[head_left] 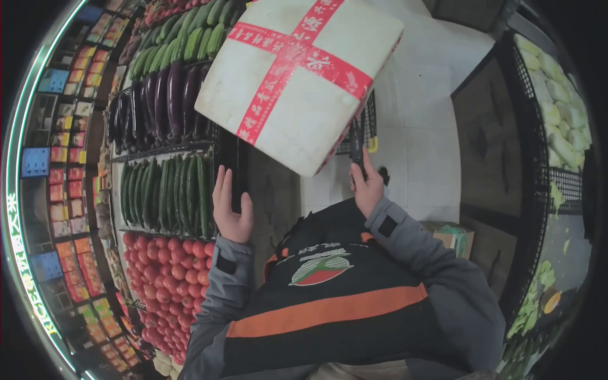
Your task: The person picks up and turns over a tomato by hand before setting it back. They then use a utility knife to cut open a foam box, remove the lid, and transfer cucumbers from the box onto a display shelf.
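A white foam box (pixel 291 69), sealed with crossed red printed tape, sits tilted in front of me at the top of the head view. Below its left corner, my left hand (pixel 233 212) is open and empty, fingers stretched upward and thumb apart, beside the cucumbers (pixel 168 190). My right hand (pixel 369 190) is at the lower end of a slim black handle (pixel 357 142), its thumb and fingers closed around it. The handle's upper end runs up beside the box's right edge. Behind it shows part of a black mesh basket (pixel 372 120) with a yellow corner.
On the left, a produce stand holds eggplants (pixel 168 104), tomatoes (pixel 168 272) and green gourds (pixel 196 38). Packaged goods (pixel 79 183) fill shelves farther left. A pale tiled floor (pixel 430 158) runs to the right, with a cardboard box (pixel 449 240) and a crate of pale vegetables (pixel 557 101).
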Motion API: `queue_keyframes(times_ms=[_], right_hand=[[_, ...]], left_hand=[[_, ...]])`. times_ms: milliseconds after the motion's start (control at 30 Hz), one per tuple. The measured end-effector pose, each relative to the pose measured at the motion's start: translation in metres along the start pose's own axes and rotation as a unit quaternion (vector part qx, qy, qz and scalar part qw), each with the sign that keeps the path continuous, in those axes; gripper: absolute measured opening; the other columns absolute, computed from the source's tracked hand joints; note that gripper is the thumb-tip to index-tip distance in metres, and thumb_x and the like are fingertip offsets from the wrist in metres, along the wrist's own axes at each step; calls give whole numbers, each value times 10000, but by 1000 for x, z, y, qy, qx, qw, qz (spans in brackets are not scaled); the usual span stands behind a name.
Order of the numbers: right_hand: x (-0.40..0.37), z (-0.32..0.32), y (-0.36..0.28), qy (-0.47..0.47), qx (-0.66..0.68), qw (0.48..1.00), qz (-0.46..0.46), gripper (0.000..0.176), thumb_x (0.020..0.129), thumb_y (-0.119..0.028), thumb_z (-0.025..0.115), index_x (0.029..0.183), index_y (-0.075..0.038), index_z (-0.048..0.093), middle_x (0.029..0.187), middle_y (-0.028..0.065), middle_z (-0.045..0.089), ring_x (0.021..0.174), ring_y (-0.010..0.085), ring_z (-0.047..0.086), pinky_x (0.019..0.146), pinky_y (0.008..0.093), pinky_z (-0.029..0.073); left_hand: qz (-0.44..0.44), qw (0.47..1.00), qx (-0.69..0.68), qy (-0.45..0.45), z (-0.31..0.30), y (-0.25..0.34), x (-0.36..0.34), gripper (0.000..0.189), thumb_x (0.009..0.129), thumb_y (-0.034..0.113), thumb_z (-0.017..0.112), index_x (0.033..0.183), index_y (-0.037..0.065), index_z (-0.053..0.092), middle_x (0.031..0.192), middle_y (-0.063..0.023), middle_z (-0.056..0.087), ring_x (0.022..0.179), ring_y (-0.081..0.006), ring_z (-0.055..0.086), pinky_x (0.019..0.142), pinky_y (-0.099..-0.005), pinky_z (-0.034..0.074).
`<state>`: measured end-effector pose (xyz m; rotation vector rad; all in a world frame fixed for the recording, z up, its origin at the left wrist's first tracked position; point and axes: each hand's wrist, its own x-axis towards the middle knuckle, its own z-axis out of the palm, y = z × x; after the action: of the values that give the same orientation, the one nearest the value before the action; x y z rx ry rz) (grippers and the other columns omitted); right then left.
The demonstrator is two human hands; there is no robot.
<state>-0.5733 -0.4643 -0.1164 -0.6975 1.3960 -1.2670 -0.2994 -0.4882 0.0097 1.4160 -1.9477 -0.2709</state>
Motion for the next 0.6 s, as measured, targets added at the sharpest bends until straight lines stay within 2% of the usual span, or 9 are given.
queue_keyframes(times_ms=[100, 200, 300, 333, 400, 433, 500, 533, 600], right_hand=[[-38, 6, 30, -53, -56, 997, 28, 578, 1023, -297, 500, 1543, -209, 264, 851, 36, 556, 593, 125, 429, 577, 284, 451], [-69, 6, 34, -109, -120, 987, 19, 532, 1019, -256, 502, 1522, -216, 335, 839, 48, 560, 569, 140, 478, 553, 295, 452], [-89, 2, 29, -169, -152, 972, 64, 534, 1017, -252, 512, 1520, -193, 342, 823, 38, 568, 563, 130, 439, 559, 300, 426], [-92, 2, 27, -202, -179, 961, 55, 505, 1012, -266, 519, 1492, -182, 384, 934, 52, 566, 704, 160, 456, 664, 314, 422], [-96, 5, 20, -327, -272, 905, 15, 427, 994, -322, 546, 1380, -139, 552, 1377, 108, 556, 1267, 279, 526, 1081, 371, 406], [-95, 7, 13, -320, -276, 906, 25, 427, 1001, -304, 530, 1398, -148, 530, 1276, 97, 566, 1134, 255, 521, 989, 366, 417], [-86, 15, 0, -289, -279, 914, 64, 447, 1028, -231, 465, 1472, -183, 443, 872, 50, 604, 601, 157, 501, 624, 344, 459], [-82, 25, -8, -299, -264, 914, 73, 445, 1029, -238, 464, 1467, -165, 434, 875, 56, 602, 597, 157, 501, 611, 339, 453], [-76, 45, -22, -311, -184, 925, 118, 451, 1033, -268, 461, 1444, -95, 400, 886, 81, 592, 580, 157, 500, 558, 318, 428]], left_hand=[[-40, 999, 20, 19, -25, -24, -33, 497, 904, 45, 524, 1400, 39, 489, 1462, -176, 446, 1358, -305, 431, 1120, -400, 375], [-80, 997, -3, 15, -30, -46, -58, 523, 892, 47, 533, 1412, 58, 482, 1460, -160, 457, 1363, -280, 427, 1133, -378, 352], [-85, 996, -2, 5, -34, -66, -79, 519, 915, 89, 542, 1427, 71, 463, 1451, -149, 473, 1353, -275, 438, 1123, -376, 358], [-103, 995, -11, 12, -37, -72, -89, 515, 913, 90, 545, 1423, 71, 470, 1441, -142, 484, 1343, -271, 448, 1120, -375, 363], [-166, 985, -38, 33, -42, -85, -108, 500, 909, 93, 556, 1405, 71, 496, 1400, -112, 532, 1305, -252, 487, 1107, -368, 381], [-196, 978, -55, 47, -43, -91, -119, 453, 907, 91, 556, 1359, 70, 528, 1312, -105, 569, 1231, -231, 524, 1068, -352, 406], [-306, 940, -119, 93, -43, -104, -142, 293, 899, 82, 556, 1174, 65, 659, 958, -80, 718, 934, -147, 671, 913, -287, 503], [-325, 933, -137, 75, -39, -97, -141, 286, 905, 104, 551, 1168, 67, 656, 968, -78, 714, 940, -147, 666, 913, -286, 496], [-374, 903, -210, -26, -32, -83, -140, 273, 930, 191, 529, 1146, 75, 648, 1007, -68, 700, 961, -145, 646, 914, -282, 468]])
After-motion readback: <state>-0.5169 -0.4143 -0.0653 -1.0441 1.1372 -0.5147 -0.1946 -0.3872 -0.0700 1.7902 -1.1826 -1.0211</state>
